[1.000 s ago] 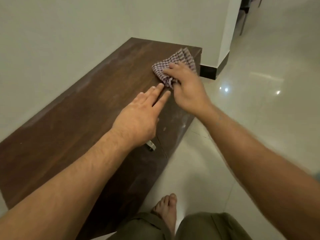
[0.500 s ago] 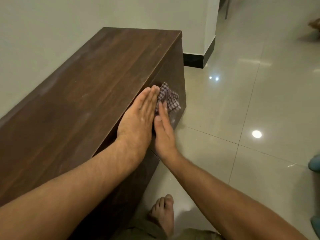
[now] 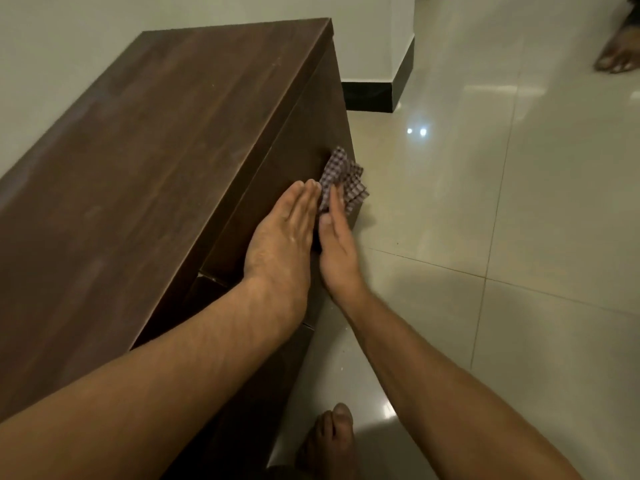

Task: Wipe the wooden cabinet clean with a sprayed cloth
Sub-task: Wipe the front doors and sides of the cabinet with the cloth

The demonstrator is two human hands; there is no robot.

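One cabinet (image 3: pixel 166 150), one cloth (image 3: pixel 346 174), two hands (image 3: pixel 280 237) (image 3: pixel 337 251) (feet (image 3: pixel 329 441) (image 3: pixel 616 60): two).

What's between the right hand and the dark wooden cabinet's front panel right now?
In the head view, a crumpled checked cloth lies there, pressed against the dark wooden cabinet front by the right hand.

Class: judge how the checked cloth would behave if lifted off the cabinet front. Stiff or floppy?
Probably floppy: the checked cloth bunches in folds under the right hand. Likely light, since flat fingers pin it to the cabinet front.
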